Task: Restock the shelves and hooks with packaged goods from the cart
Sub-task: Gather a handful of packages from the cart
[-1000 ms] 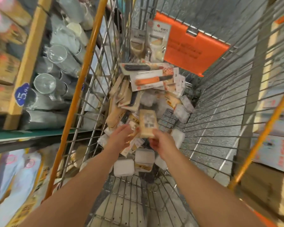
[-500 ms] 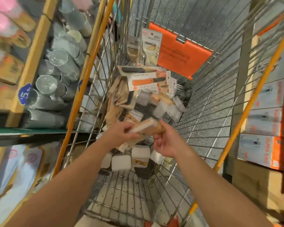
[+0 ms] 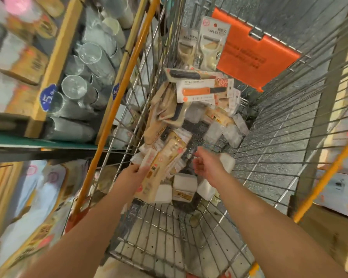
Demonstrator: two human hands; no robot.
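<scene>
Wire cart [image 3: 259,137] fills the head view, its floor strewn with packets, far end closed by an orange panel [image 3: 255,55]. The left hand [image 3: 133,177] grips a sheaf of long cream packets [image 3: 159,167] by their near end, low inside the cart near its left wall. The right hand [image 3: 207,167] hangs just beside them, fingers [image 3: 198,164] loosely spread and holding nothing.

The sheaf is fanned and held at one end only, so I judge a packet could slide out and drop among the white blocks [image 3: 184,186] below. Lifting it left toward the shelf [image 3: 54,63] of glasses [image 3: 88,55], it could snag on the cart's orange rail [image 3: 127,77].

Writing: blue tags [image 3: 47,97] on the shelf edge show a "5"; print on the knife card [image 3: 204,91], peeler card [image 3: 212,43] and orange panel is too blurred to read.
</scene>
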